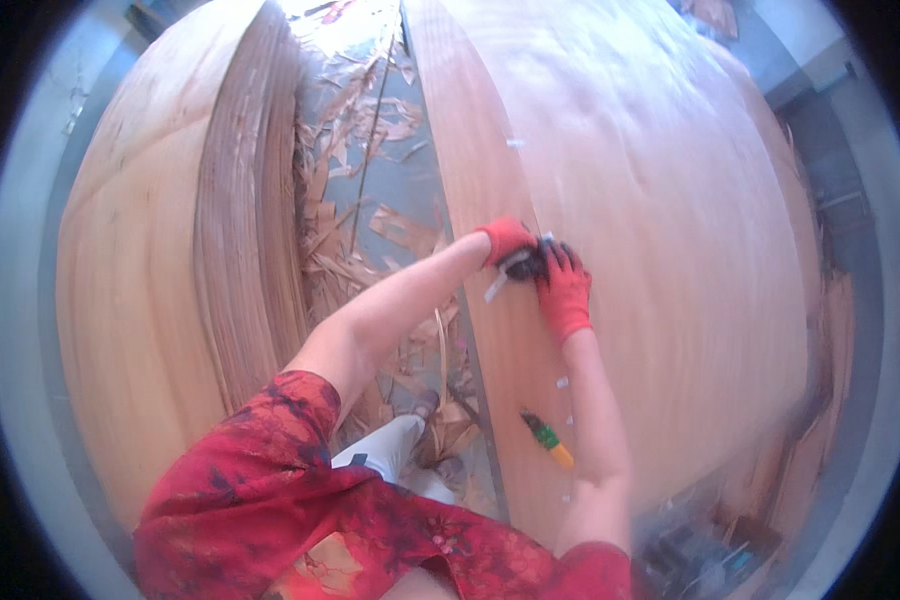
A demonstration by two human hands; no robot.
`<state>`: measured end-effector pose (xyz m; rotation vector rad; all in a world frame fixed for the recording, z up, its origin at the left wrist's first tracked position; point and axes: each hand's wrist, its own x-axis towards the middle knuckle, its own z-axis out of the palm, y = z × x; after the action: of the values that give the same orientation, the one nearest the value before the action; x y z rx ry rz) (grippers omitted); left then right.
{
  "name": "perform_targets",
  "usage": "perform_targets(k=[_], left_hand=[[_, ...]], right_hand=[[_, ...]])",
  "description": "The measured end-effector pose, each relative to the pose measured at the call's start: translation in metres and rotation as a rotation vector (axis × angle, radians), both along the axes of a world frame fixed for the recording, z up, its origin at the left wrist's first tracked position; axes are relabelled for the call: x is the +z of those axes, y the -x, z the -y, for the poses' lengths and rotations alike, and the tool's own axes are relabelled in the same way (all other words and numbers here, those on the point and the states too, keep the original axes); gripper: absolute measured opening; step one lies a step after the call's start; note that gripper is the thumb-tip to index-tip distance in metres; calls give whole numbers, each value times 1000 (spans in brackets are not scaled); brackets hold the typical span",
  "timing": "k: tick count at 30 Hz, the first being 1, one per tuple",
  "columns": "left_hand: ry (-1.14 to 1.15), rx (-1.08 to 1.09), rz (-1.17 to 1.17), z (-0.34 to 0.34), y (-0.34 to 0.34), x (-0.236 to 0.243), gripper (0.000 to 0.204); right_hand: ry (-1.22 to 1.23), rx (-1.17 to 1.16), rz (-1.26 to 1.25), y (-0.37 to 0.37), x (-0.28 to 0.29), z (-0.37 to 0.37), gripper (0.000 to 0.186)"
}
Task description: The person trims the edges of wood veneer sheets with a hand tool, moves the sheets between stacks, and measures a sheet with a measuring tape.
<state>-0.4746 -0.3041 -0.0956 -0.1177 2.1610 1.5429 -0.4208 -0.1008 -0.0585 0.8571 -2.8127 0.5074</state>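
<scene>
My left hand (pixel 510 248), in a red glove with dark fingers, is closed over the seam between two wood veneer sheets. A whitish strip of tape (pixel 495 285) sticks out from under its curled fingers; the rest of what it grips is hidden. Right beside it, my right hand (pixel 566 290), gloved the same way, lies with fingers stretched out on the wide veneer sheet (pixel 670 260), fingertips at the seam. The narrower veneer sheet (pixel 480 150) lies to the left. Small pieces of white tape (pixel 562 382) dot the seam line.
A cutter knife with a green and yellow handle (pixel 548 440) lies on the narrow sheet, near my right forearm. To the left stands a tall stack of veneer (pixel 250 210). Veneer scraps (pixel 400 230) litter the floor between. Dark items (pixel 710 555) sit at the lower right.
</scene>
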Motion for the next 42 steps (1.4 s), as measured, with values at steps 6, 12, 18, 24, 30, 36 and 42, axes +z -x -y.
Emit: perform_targets(k=[6, 12, 18, 24, 30, 36, 42], left_hand=[[-86, -98, 125, -6, -15, 42, 30], [703, -502, -191, 28, -1, 66, 22], [-86, 184, 175, 124, -13, 99, 21], [-226, 281, 99, 169, 55, 96, 21], [-303, 216, 127, 168, 180, 89, 23], [-342, 205, 248, 169, 262, 72, 21], [-281, 173, 260, 155, 289, 71, 24]], right_hand=[[-240, -64, 31, -13, 14, -21, 49], [-256, -33, 53, -10, 19, -12, 50], [-113, -44, 111, -4, 38, -13, 55], [235, -35, 66, 25, 51, 3, 58], [368, -82, 69, 110, 56, 58, 53], [573, -50, 87, 215, 58, 127, 57], [277, -85, 163, 284, 30, 168, 59]])
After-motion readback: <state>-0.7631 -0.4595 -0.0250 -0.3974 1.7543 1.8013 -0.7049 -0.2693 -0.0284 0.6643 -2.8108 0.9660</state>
